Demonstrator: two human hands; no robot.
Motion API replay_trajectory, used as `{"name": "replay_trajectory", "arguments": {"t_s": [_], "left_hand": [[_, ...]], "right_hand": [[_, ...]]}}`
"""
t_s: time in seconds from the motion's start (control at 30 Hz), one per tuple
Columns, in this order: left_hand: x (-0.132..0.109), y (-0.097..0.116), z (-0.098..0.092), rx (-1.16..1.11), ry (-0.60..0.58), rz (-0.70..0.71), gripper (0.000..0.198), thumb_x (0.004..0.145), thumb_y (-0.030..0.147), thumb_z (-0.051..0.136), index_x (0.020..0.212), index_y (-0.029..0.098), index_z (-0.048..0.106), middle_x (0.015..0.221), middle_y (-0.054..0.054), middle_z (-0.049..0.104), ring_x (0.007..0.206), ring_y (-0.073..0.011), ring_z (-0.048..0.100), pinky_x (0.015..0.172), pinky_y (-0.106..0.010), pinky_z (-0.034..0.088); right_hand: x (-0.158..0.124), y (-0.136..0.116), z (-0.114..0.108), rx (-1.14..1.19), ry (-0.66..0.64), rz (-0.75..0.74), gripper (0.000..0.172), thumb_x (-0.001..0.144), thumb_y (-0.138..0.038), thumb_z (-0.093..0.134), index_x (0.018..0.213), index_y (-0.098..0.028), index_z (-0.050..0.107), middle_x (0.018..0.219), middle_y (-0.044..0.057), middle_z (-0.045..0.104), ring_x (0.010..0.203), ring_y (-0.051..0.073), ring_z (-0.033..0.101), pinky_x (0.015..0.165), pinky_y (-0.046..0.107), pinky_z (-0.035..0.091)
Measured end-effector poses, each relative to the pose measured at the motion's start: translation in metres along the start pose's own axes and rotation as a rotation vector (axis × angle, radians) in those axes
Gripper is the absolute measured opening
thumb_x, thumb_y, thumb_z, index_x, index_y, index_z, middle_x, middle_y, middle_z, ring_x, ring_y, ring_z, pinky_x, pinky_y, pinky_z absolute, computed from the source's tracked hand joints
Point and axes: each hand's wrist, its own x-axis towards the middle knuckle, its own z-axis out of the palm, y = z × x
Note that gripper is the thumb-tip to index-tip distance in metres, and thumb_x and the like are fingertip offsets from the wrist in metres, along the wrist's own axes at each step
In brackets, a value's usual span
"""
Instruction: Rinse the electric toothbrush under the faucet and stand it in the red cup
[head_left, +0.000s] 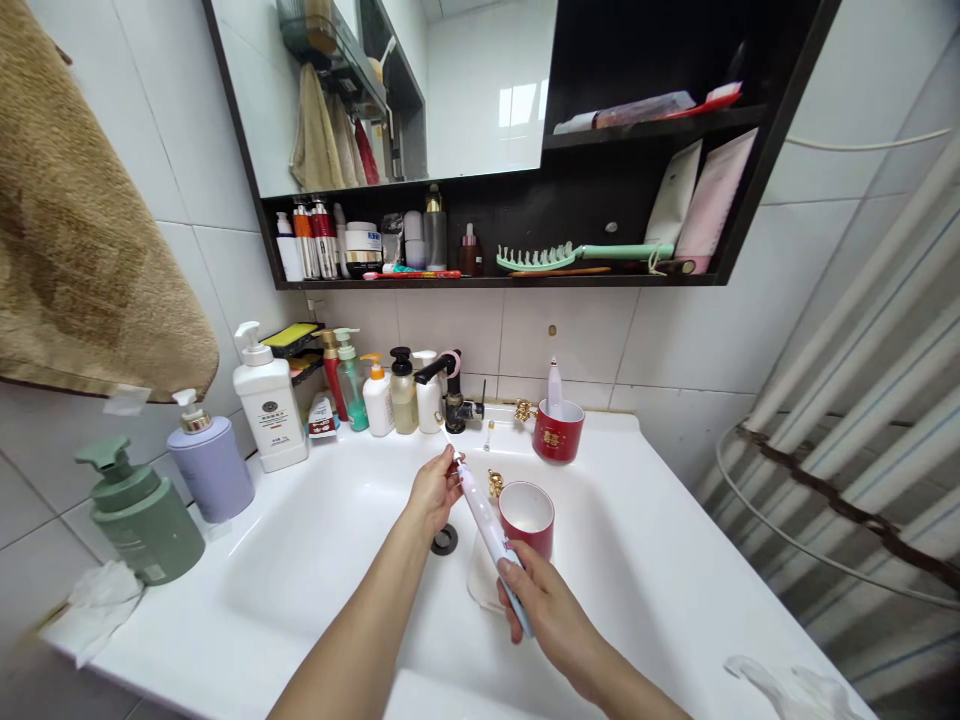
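Observation:
My right hand point(544, 605) is closed around the handle of a pink and white electric toothbrush point(484, 515), held slanted over the white sink point(315, 540). My left hand point(435, 488) pinches the brush's thin head end, just below the black tap point(450, 390). A red cup point(526, 517) stands in the basin right beside the brush, on a pale cloth point(480, 585). The black drain point(444, 540) lies under my left hand.
A second red cup point(557, 432) with a brush head stands at the sink's back rim. Several pump bottles point(375, 395) line the back left; purple point(212, 462) and green point(140, 510) dispensers stand at left. A brown towel point(82, 230) hangs left. A black shelf point(495, 250) holds toiletries above.

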Motion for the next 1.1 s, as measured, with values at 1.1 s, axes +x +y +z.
{"name": "replay_trajectory", "arguments": {"t_s": [1.1], "left_hand": [[-0.0094, -0.0041, 0.0080, 0.218, -0.087, 0.076, 0.024, 0.051, 0.035, 0.058, 0.055, 0.012, 0.051, 0.047, 0.003, 0.045, 0.044, -0.0040, 0.040, 0.047, -0.017, 0.032]], "right_hand": [[-0.0014, -0.0011, 0.0041, 0.045, -0.005, -0.025, 0.022, 0.075, -0.037, 0.029, 0.069, -0.017, 0.035, 0.058, -0.005, 0.040, 0.037, 0.002, 0.035, 0.046, 0.021, 0.030]]}}
